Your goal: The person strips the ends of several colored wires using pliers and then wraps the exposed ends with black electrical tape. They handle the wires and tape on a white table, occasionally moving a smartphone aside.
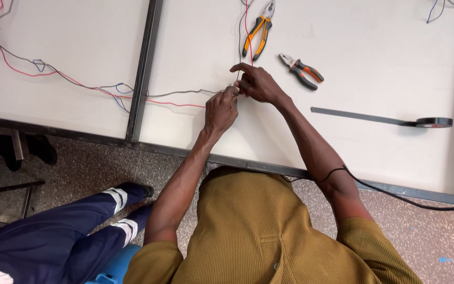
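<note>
My left hand [220, 109] and my right hand [258, 83] meet over the white table [353, 63], fingertips pinched together on thin wires [185, 99]. Red, black and blue strands run left from my fingers across the table, and more run up from them toward the far edge. The exact joint between my fingers is hidden. Just beyond my right hand lie orange-handled long-nose pliers [257, 32] and smaller orange-and-black pliers [301, 70].
A roll of black tape [433, 122] lies at the right with a long strip pulled out leftward. A dark metal bar [143, 68] divides the table. A black cable [395, 197] crosses my right arm. Another person's legs in navy trousers [69, 231] are at lower left.
</note>
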